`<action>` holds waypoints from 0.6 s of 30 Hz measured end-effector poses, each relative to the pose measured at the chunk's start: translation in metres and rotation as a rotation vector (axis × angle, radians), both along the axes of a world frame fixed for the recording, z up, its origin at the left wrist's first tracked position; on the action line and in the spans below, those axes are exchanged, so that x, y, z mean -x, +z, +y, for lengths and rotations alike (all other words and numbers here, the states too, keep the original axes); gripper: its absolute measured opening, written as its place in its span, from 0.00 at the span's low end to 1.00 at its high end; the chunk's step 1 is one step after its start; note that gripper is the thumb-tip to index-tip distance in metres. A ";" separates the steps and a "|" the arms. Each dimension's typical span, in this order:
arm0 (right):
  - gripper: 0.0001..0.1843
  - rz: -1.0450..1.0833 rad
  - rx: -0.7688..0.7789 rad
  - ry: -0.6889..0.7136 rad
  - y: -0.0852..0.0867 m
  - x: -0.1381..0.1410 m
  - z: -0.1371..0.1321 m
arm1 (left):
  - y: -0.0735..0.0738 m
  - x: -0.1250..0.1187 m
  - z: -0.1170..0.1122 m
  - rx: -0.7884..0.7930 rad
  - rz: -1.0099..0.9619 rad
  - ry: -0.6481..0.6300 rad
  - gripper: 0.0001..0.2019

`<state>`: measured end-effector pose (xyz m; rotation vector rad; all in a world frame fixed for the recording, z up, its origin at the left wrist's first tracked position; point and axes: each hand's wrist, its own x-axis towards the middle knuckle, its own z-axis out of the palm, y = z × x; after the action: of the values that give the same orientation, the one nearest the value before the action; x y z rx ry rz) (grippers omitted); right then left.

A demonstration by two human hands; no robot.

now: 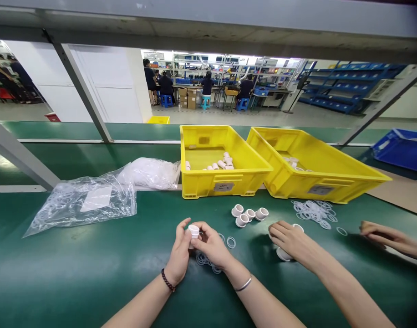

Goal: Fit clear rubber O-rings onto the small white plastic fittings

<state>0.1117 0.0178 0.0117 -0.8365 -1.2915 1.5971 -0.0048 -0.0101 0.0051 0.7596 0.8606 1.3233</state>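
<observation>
My left hand (179,256), with a dark bead bracelet on the wrist, and my right hand (212,247), with a silver bangle, meet just above the green table (92,273). Both pinch one small white plastic cap (194,230) between their fingertips. Under my right hand lies a small heap of clear rubber rings (204,260), and a single ring (231,242) lies just to its right. Three more white caps (249,215) stand a little further back on the table.
Two yellow bins (225,182) (331,182) with white parts stand behind. Clear plastic bags of rings (85,200) lie at left, a pile of rings (314,210) at right. A co-worker's hands (292,241) (393,238) rest at right, one over white caps. A blue bin (403,148) sits far right.
</observation>
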 end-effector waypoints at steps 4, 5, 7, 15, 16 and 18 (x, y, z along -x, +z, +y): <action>0.18 -0.101 -0.158 -0.129 0.006 -0.012 0.003 | -0.002 0.006 0.003 -0.144 0.323 0.020 0.25; 0.18 -0.156 -0.210 -0.173 0.008 -0.018 0.006 | -0.003 0.009 0.005 -0.181 0.407 0.035 0.26; 0.22 -0.362 -0.315 -0.282 0.010 -0.032 0.014 | -0.005 0.014 0.010 -0.231 0.570 0.066 0.26; 0.07 -1.137 -0.647 -0.467 0.016 -0.077 0.036 | -0.022 0.032 0.029 -0.240 0.787 0.088 0.26; 0.07 -1.188 -0.644 -0.475 0.017 -0.078 0.036 | -0.023 0.033 0.030 -0.237 0.796 0.088 0.27; 0.06 -1.279 -0.636 -0.485 0.016 -0.080 0.036 | -0.025 0.033 0.031 -0.240 0.834 0.081 0.28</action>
<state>0.1919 0.0538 0.0277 -1.6414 -2.0309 0.0689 -0.0381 0.0204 -0.0198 1.5311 1.4037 1.1832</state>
